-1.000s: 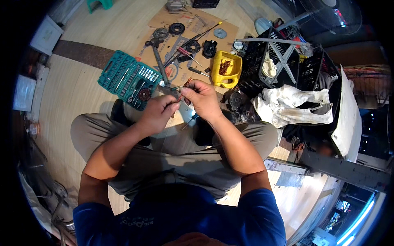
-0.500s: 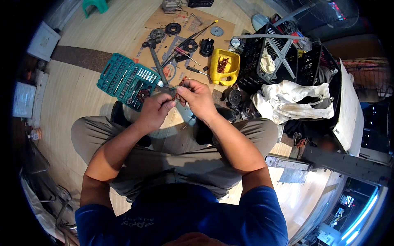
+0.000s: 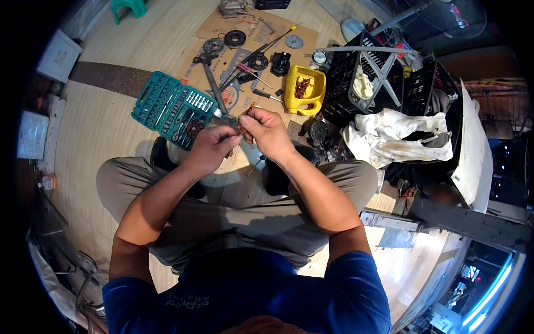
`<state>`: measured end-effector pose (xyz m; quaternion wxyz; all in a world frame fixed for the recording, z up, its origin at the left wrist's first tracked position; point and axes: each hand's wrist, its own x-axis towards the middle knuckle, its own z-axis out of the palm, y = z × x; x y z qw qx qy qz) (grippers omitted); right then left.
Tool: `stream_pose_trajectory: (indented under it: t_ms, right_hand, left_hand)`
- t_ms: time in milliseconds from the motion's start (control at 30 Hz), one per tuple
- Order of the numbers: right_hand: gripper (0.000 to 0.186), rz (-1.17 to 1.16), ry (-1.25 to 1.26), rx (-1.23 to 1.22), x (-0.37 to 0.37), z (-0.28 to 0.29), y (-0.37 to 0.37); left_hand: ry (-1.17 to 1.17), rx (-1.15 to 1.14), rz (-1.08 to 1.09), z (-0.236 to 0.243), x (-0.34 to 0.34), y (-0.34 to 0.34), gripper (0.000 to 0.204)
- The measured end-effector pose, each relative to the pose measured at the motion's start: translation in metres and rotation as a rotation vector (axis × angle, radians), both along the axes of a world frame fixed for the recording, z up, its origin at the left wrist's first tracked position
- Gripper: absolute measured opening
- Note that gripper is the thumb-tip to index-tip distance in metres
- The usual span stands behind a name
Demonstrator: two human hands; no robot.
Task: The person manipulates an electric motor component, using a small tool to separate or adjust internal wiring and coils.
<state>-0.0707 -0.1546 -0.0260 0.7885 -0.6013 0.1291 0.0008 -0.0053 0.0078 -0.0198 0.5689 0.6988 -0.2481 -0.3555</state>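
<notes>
My left hand (image 3: 210, 147) and my right hand (image 3: 266, 131) meet in front of my knees, both with fingers pinched. Between them sits a small reddish-brown strand (image 3: 246, 137) that looks like copper wire; the fingers hide much of it. Just beyond the hands, a long metal bar (image 3: 213, 88) lies on the cardboard. A cut-open yellow jug (image 3: 312, 106) to the right of it contains a heap of copper-coloured scraps (image 3: 302, 88). At the left, a green socket set case (image 3: 158, 123) lies open, filled with sockets and bits.
Round motor parts (image 3: 235, 38), screwdrivers (image 3: 268, 96) and a metal disc (image 3: 293, 42) are spread over the cardboard (image 3: 214, 25). Black crates (image 3: 340, 78) and a stained white cloth (image 3: 384, 136) stand to the right. Another screwdriver (image 3: 256, 165) is between my feet.
My left hand has shifted slightly to the right, its fingertips closer to the right hand. The right hand stays almost in place.
</notes>
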Motion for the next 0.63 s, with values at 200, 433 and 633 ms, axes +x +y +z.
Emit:
stream_pose_trajectory:
  t_ms: [200, 433, 633]
  right_hand:
    - [0.019, -0.035, 0.076, -0.008, -0.003, -0.032, 0.012]
    - [0.018, -0.301, 0.420, 0.054, 0.008, -0.065, -0.026]
    - [0.019, -0.229, 0.753, -0.382, -0.020, -0.182, -0.101]
  left_hand:
    - [-0.052, 0.162, 0.047, -0.029, 0.014, -0.007, 0.019]
    - [-0.350, 0.208, -0.049, -0.028, 0.013, -0.003, 0.029]
    - [-0.419, 0.277, -0.081, -0.024, 0.018, -0.004, 0.033]
